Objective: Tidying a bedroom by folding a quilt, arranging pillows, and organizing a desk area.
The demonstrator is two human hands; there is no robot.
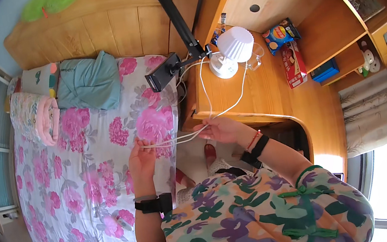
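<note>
The right hand (219, 129) is closed around a bunch of white cable (176, 139), pinching several strands together just off the near edge of the tabletop (250, 97). The left hand (142, 160) sits over the bed, its fingers closed on the other end of the same strands, so the cable runs taut and roughly level between the two hands. From the right hand two lengths of the cable rise across the tabletop toward the base of a small white desk lamp (234, 47) with a pleated shade, and toward the clamp of a black phone-holder arm (172, 14) that carries a dark device (162, 73) over the edge of the bed. Both wrists wear black bands.

As a judgement, the step in hand looks like gathering the slack cable into even loops: the strands are stretched and lined up, not yet bound or laid down. The next move would call for both hands to keep their grip while bringing the ends together, without tugging on the lamp, which stands light and close to the tabletop edge and could tip or slide.

Around this, the bed wears a floral sheet (87, 177) with pink blooms; a folded teal cloth (90, 81) and a rolled pink blanket (35, 117) lie near the wooden headboard (105, 31). Farther along the tabletop lie a blue snack packet (279, 34) and a red box (293, 63), well apart from the hands.
</note>
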